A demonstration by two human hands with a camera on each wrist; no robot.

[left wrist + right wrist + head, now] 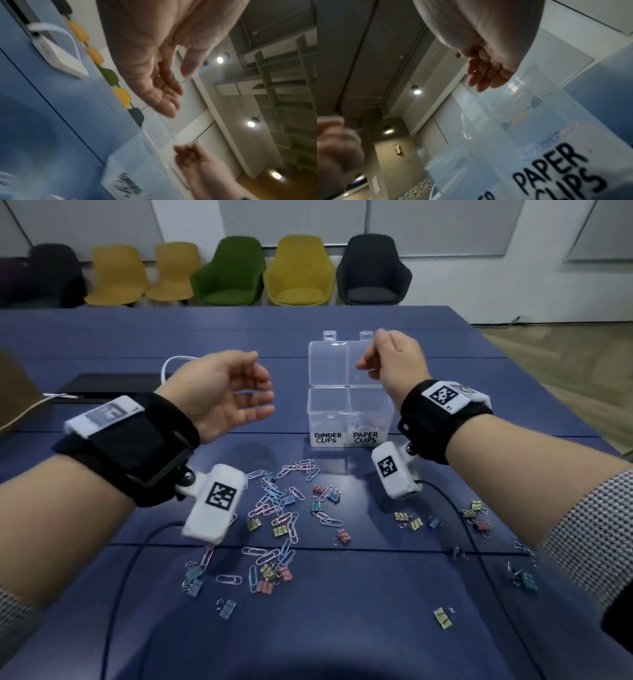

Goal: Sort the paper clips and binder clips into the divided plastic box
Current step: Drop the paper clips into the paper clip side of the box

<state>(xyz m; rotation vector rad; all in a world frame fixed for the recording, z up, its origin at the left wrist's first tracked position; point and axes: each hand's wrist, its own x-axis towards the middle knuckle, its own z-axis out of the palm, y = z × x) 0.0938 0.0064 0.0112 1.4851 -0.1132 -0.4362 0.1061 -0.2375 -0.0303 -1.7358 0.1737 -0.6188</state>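
Observation:
The clear divided box [329,409] stands open mid-table, its lid [329,368] tilted back, with labels BINDER CLIPS on the left and PAPER CLIPS on the right. Some paper clips [366,424] lie in the right compartment; the left one looks bare. My right hand [387,361] hovers over the paper clip side, fingers [486,73] loosely bent and pointing down, with nothing seen in them. My left hand [239,392] floats left of the box, palm turned toward it, fingers [164,94] relaxed and holding nothing. Loose pastel paper clips and binder clips [277,501] lie scattered in front of the box.
More binder clips [411,522] lie to the right and near the front edge. A white cable [168,368] and a flat black device [113,386] sit at the left, beside a brown cardboard piece [17,395]. Chairs [236,272] line the far wall.

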